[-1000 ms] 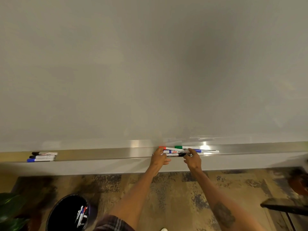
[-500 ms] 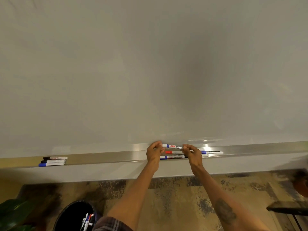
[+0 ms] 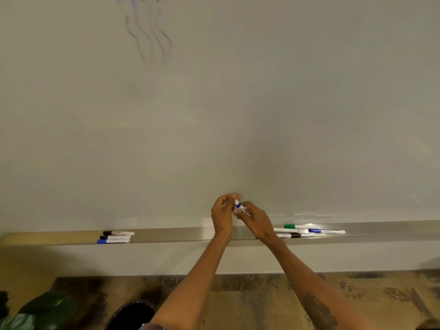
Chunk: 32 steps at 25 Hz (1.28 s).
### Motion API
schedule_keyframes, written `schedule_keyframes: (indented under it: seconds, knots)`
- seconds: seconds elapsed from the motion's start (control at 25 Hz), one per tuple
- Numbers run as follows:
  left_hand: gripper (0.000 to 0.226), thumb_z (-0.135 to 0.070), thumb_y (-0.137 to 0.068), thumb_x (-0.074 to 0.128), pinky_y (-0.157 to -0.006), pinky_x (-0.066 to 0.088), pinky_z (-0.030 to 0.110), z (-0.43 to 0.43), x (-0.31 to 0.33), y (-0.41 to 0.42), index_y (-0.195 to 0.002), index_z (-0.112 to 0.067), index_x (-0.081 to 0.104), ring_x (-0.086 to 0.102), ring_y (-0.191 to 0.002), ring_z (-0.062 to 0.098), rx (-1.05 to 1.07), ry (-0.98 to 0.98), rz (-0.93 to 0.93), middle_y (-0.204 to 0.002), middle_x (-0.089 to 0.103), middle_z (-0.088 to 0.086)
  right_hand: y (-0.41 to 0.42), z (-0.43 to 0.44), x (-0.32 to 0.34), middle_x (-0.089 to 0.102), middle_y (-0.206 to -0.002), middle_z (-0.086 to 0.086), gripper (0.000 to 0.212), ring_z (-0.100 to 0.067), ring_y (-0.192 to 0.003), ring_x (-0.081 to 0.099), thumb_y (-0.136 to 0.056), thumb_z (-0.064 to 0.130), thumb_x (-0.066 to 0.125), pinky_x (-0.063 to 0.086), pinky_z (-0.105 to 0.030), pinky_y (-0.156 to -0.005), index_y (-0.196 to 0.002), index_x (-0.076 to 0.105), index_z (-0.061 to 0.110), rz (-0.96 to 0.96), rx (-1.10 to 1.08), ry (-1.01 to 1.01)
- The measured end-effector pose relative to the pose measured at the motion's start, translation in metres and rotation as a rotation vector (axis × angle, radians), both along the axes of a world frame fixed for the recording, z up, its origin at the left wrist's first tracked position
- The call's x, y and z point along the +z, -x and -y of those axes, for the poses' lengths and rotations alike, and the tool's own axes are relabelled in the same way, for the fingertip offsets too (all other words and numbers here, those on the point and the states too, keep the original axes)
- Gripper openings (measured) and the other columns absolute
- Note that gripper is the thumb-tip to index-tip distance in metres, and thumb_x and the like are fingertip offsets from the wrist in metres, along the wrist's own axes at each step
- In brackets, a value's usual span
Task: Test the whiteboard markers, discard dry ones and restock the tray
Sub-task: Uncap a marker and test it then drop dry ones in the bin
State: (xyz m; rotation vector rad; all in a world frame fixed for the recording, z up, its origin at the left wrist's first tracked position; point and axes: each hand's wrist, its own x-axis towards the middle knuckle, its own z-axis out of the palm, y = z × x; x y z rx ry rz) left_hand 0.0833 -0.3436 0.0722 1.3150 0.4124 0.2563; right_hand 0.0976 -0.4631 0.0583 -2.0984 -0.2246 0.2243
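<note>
Both hands meet in front of the whiteboard (image 3: 262,115), just above the metal tray (image 3: 166,235), with one blue marker (image 3: 238,206) between them. The right hand (image 3: 258,222) has its fingers curled round the lower barrel, and the left hand (image 3: 222,214) pinches the upper end with fingertips and thumb. The marker is tilted, its upper end leaning left, clear of the tray and not touching the board. It looks as if the cap is about to be pulled off for a test stroke, though which end carries the cap is too small to tell. A marker like this is light, stiff and smooth-sided, so it should need little force. The barrel is best held firmly around its middle while the other fingers take the cap close to the seam and pull straight, since a skewed pull could let the slick plastic slip. Three markers (image 3: 116,236) lie together on the tray well to the left, and several more (image 3: 307,231) lie just right of the hands. Dark wavy scribbles (image 3: 150,39) mark the board high up. A black bin (image 3: 133,315) stands on the floor below, near a leafy plant (image 3: 40,313).
</note>
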Motion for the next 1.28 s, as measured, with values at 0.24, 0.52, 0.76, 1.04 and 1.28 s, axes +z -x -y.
schedule_keyframes:
  seconds: [0.24,0.52,0.76,1.04,1.28]
  knots:
    - [0.018,-0.022,-0.096,0.062,-0.091,0.056,0.031,-0.036,0.049,0.014,-0.105,-0.012,0.074,0.071,-0.099,0.018,-0.079,0.019,0.130,-0.100,0.077,0.003,0.012,-0.066,0.043,0.067,-0.116,-0.001,0.032,-0.015,-0.101,0.065,-0.104,0.019,0.047,0.053,-0.030,-0.093,-0.134,0.054,0.010,0.235,-0.051,-0.115]
    - [0.018,-0.018,-0.100,0.055,-0.097,0.054,0.033,-0.062,0.121,0.016,-0.095,-0.016,0.073,0.072,-0.098,0.021,-0.018,0.024,0.305,-0.096,0.077,0.006,0.027,-0.098,0.090,0.053,-0.065,0.006,0.027,-0.008,-0.052,0.046,-0.100,0.038,0.049,0.039,-0.024,-0.055,-0.087,0.054,0.015,0.407,-0.245,-0.068]
    - [0.019,-0.023,-0.100,0.057,-0.097,0.052,0.033,-0.099,0.213,0.013,-0.100,-0.008,0.068,0.071,-0.098,0.023,0.203,-0.067,0.590,-0.092,0.076,0.005,0.020,-0.117,0.166,0.050,-0.098,-0.003,0.032,-0.004,-0.077,0.054,-0.103,0.008,0.042,0.046,-0.019,-0.069,-0.134,0.053,0.007,0.599,-0.315,-0.422]
    - [0.036,-0.027,-0.101,0.053,-0.108,0.045,0.029,-0.151,0.299,-0.005,-0.124,-0.001,0.064,0.057,-0.124,0.002,0.406,-0.349,0.832,-0.127,0.067,-0.003,0.016,-0.130,0.289,0.070,-0.109,-0.015,0.023,-0.025,-0.091,0.073,-0.101,0.007,0.052,0.059,-0.037,-0.087,-0.118,0.066,0.002,0.613,-0.156,-0.839]
    - [0.051,-0.039,-0.102,0.045,-0.122,0.025,0.043,-0.184,0.345,-0.028,-0.129,0.001,0.059,0.039,-0.142,0.009,0.457,-0.519,0.961,-0.139,0.058,-0.006,0.006,-0.133,0.335,0.065,-0.127,-0.012,0.030,-0.027,-0.116,0.065,-0.098,-0.002,0.046,0.051,-0.041,-0.102,-0.121,0.062,0.009,0.500,0.018,-1.116]
